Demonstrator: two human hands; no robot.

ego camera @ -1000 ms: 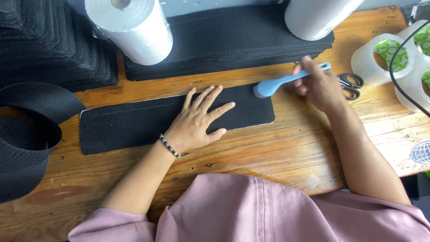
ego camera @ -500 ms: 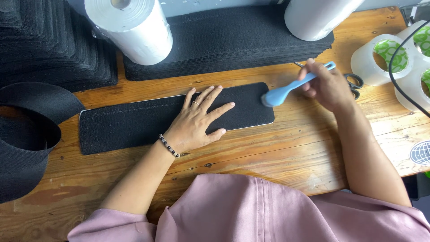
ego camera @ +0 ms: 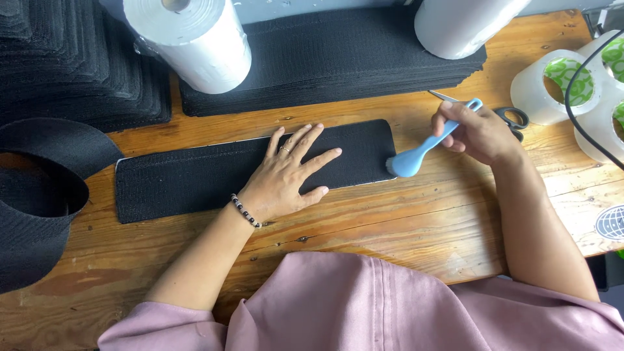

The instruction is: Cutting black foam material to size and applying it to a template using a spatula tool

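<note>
Far left there's a big roll of black webbing (ego camera: 39,195) hanging off the edge of the wooden table (ego camera: 403,221), with a stack of black pads (ego camera: 71,65) behind it. Next over, a white roll (ego camera: 192,39) sits at the far side, leaning over another stack of black strips (ego camera: 331,55).

In the middle, a long black strip (ego camera: 188,179) lies flat along the table, running left to right. The left hand (ego camera: 286,175) is pressed flat on its right half, fingers spread wide, palm down, not gripping anything, just pinning it. There's a beaded bracelet (ego camera: 245,210) on that wrist.

Right at the strip's right end is a small blue brush (ego camera: 422,148), bristle head down against the end edge of the strip. The right hand (ego camera: 478,133) has its fingers wrapped around the handle, which tilts up and away to the right.

Just behind that hand lie scissors (ego camera: 510,118) with black handles, partly hidden. Further right, a second white roll (ego camera: 465,23) at the far edge, clear tape rolls (ego camera: 552,88) with green cores, and a black cable (ego camera: 575,123) looping over them.
</note>
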